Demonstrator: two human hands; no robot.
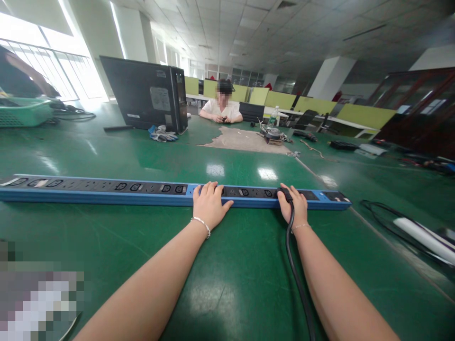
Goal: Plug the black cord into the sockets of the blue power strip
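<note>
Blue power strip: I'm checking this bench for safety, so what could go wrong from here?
The black cord runs close beside the right forearm, so an arm movement might snag it and tug the plug. The right hand partly hides the plug, so a loose fit could go unnoticed. The power strip reaches far left of the left hand, so sideways pressure might swing it round.

The left hand [209, 204] hides some of the blue power strip [152, 195], which runs off the left edge. The right hand [297, 208] covers some of the black plug [284, 193], and the cord [288, 234] goes off the bottom. The corner thing [39, 303] is just blurry squares.
</note>
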